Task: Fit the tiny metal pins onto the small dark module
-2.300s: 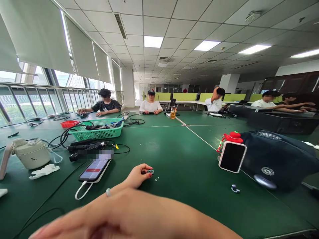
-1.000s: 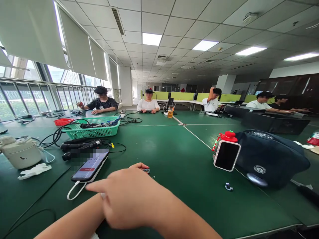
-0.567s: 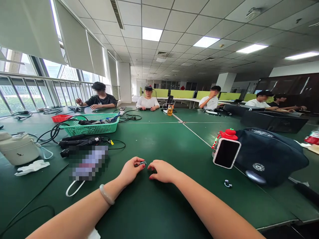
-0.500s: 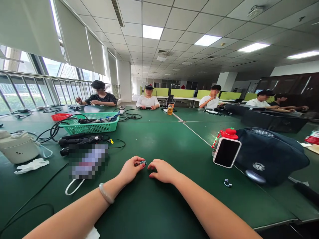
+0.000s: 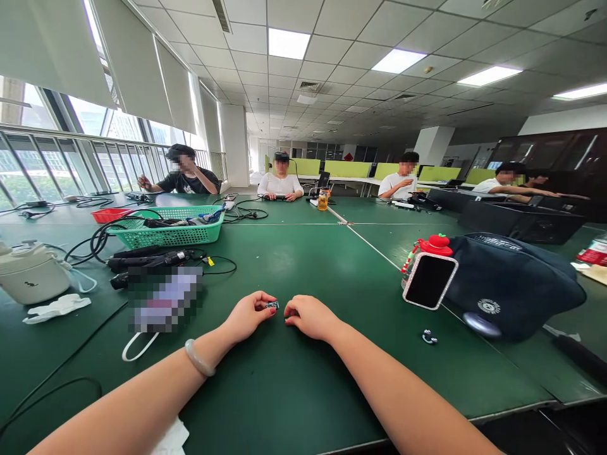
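Observation:
Over the green table [image 5: 284, 379], my left hand [image 5: 249, 318] pinches a small dark object with pale markings [image 5: 272, 304] between thumb and fingertips. Just to its right is my right hand [image 5: 310, 318], a narrow gap away, its fingers curled and thumb drawn in towards them. Whatever may lie between those fingertips is too small to make out. A pale bracelet [image 5: 199, 358] circles my left wrist.
A green basket [image 5: 173, 235] of cables and a light jug [image 5: 33, 275] stand left. On the right are a propped phone [image 5: 430, 281], a dark bag [image 5: 516, 284] and a small shiny item [image 5: 429, 337]. Several people sit around the table's far side.
My right hand's fingers and thumb have come closer together. The left hand keeps its pinch on the small object. The person at the far left has raised a hand to the head.

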The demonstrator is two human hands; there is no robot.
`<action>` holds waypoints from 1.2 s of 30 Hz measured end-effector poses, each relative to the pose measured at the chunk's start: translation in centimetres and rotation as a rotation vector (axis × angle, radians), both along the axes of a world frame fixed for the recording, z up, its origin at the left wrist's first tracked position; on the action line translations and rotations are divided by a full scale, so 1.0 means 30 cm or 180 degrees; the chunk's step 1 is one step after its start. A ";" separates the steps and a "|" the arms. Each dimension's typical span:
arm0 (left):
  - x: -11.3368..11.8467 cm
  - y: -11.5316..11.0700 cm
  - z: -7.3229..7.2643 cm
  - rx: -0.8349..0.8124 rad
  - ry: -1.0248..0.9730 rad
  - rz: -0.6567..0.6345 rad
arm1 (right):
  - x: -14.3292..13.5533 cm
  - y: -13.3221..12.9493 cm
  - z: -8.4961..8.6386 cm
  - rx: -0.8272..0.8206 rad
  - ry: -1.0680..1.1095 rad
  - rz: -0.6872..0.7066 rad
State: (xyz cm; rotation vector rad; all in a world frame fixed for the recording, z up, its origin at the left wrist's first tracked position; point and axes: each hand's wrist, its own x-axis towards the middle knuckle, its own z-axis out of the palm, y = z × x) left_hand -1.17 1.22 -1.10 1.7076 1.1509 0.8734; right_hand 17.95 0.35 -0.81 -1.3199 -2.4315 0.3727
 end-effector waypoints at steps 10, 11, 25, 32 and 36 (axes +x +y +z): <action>-0.005 -0.006 0.005 0.0102 0.0316 -0.0032 | 0.008 0.011 -0.015 0.0063 -0.0072 -0.0201; -0.004 -0.007 0.007 0.0090 0.0323 -0.0042 | 0.010 0.014 -0.016 0.0054 -0.0041 -0.0197; -0.001 -0.010 0.009 0.0048 0.0395 -0.0091 | 0.034 0.012 -0.009 -0.0198 0.0173 -0.0131; -0.002 -0.010 0.007 0.0121 0.0633 -0.0068 | 0.021 0.020 -0.025 -0.0050 0.0042 -0.0306; 0.001 -0.015 0.009 0.0075 0.0653 -0.0139 | 0.009 0.002 -0.002 0.0168 0.0232 -0.0569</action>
